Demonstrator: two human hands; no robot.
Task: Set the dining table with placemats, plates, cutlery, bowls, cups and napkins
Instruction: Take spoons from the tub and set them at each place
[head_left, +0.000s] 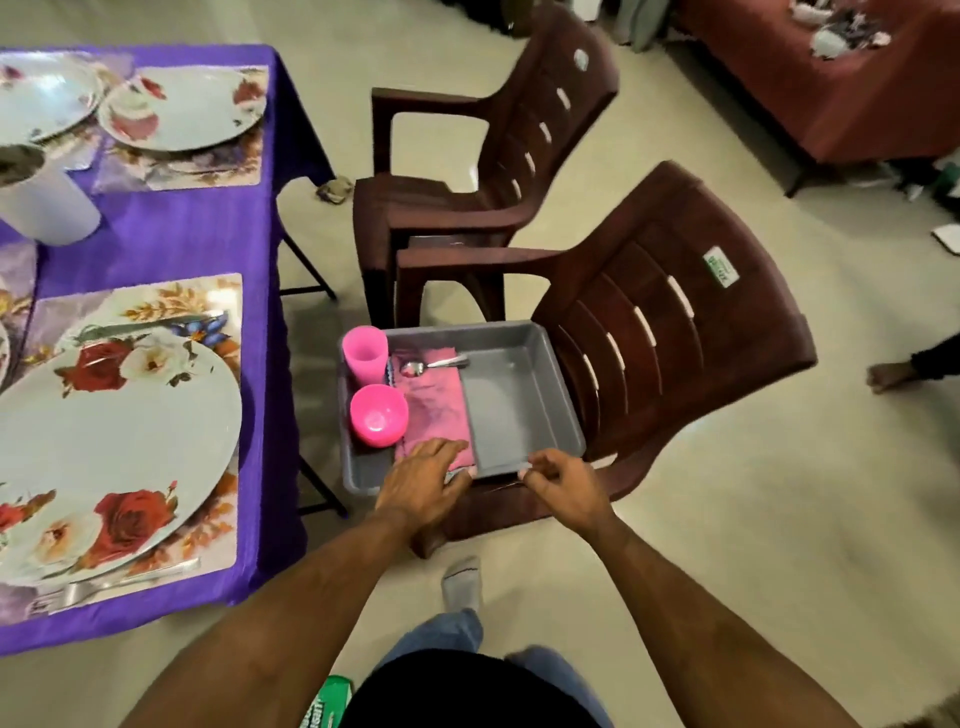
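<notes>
While the gray tray (524, 410) sits on the near brown chair (675, 332), the left hand (423, 480) lies with fingers out fairly straight on the pink napkin (439, 410) at the tray's near edge. The right hand (563, 480) has its fingers curled at the tray's near rim; looks like it's pinching something thin, honestly can't tell what. Just past the left hand are a pink bowl (378, 414) and a pink cup (365, 354), and a spoon (434, 365) lies on the napkin's far end. Way off to the left of both hands, the tabletop (182, 234) already has placemats and plates (109, 457). My worry: yank the napkin and the spoon rides along and slides off, or it bumps the bowl. Also the tray could tip off the seat if that rim gets pushed.
</notes>
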